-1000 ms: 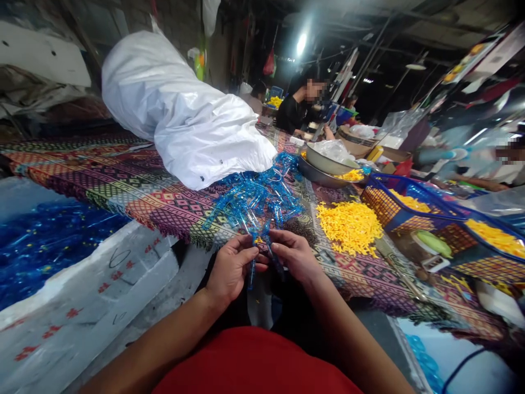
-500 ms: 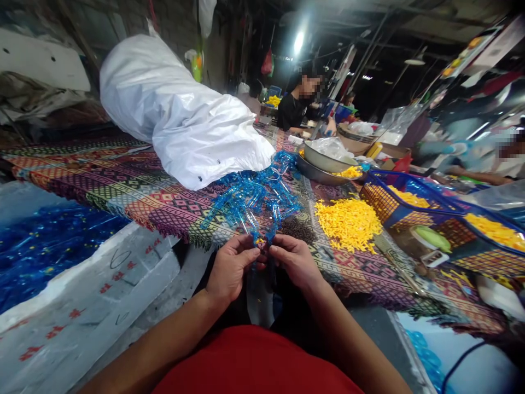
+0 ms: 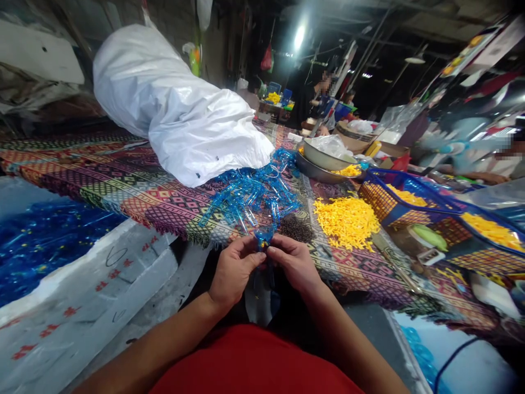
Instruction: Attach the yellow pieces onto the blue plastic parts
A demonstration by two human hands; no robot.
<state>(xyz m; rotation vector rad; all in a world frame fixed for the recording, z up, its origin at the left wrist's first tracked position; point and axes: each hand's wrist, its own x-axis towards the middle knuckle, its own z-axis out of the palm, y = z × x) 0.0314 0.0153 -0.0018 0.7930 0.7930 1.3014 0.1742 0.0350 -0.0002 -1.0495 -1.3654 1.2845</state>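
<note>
Just past the table's near edge, my left hand [image 3: 234,267] and my right hand [image 3: 296,264] meet, thumbs and fingers pinched on a clear blue plastic piece [image 3: 263,236]. A small yellow bit shows on it between my thumbs. The lower part of the piece is mostly hidden by my fingers. Beyond my fingertips lies a loose heap of clear blue plastic parts [image 3: 250,198]. Right of that heap is a pile of tiny dark bits [image 3: 297,230], and farther right a mound of small yellow plastic parts [image 3: 346,221].
A big white sack [image 3: 176,104] lies across the patterned cloth [image 3: 123,191]. At the lower left stands a foam box [image 3: 102,279] of blue parts. Metal bowls [image 3: 328,156] and blue baskets [image 3: 397,191] with yellow parts stand right. A co-worker [image 3: 311,101] sits beyond.
My fingertips have drawn slightly together, and the blue piece now stands up between them, more in sight. The co-worker across the table has leaned to the right. The view has shifted slightly.
</note>
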